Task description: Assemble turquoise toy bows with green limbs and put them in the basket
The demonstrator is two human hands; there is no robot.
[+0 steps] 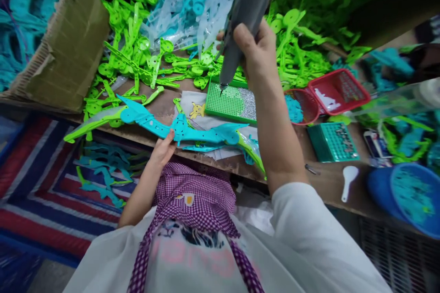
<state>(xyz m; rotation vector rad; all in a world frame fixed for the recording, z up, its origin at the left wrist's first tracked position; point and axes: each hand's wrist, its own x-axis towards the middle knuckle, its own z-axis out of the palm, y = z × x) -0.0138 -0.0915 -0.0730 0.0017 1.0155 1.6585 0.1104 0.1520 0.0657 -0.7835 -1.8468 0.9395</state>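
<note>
In my right hand (256, 48) is a grey electric screwdriver (240, 13), gripped round its body and pointing down. Its tip is over a green perforated tray (228, 112), whose right part holds many small silver screws (248, 100). My left hand (164, 149) pinches the middle of a long blue and green plastic toy bow (202, 134) at the table's front edge. Green limbs with clear pieces form both ends of the bow. Under it and the tray lies a pale cloth (195, 98) with a yellow cartoon figure.
Heaps of green plastic parts (137, 55) and clear and blue pieces (195, 4) cover the back. A cardboard box (75, 41) stands left. To the right are red baskets (340, 91), a teal box (333, 143), a white spoon (349, 181) and a blue bowl (388, 192).
</note>
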